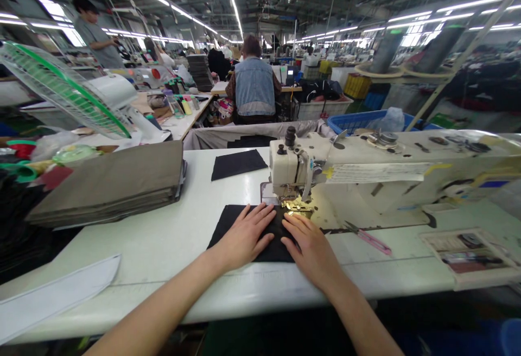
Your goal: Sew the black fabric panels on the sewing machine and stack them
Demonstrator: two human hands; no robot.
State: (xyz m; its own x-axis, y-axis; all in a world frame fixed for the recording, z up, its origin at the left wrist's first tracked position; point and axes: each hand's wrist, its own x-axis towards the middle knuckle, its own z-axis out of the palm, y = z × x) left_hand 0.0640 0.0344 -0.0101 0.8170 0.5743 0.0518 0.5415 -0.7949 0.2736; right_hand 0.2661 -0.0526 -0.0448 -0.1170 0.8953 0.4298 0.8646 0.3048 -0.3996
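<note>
A black fabric piece point(228, 228) lies flat on the white table, its far right edge at the needle area of the sewing machine point(285, 166). My left hand point(248, 236) rests flat on it with fingers stretched toward the machine. On the right part of the cloth lies my right hand point(307, 242), fingers extended, its tips just short of the lit presser foot point(293, 205). Neither hand grips anything. Beyond them, a second black fabric piece point(239, 164) lies left of the machine head.
A thick stack of grey-brown fabric point(109, 182) stands at the left, near a green-rimmed fan point(69, 90). Pink-handled snips point(372, 241) and a parts tray point(472, 255) lie at the right. A white strip point(61, 293) is at front left. Another person point(254, 84) sits ahead.
</note>
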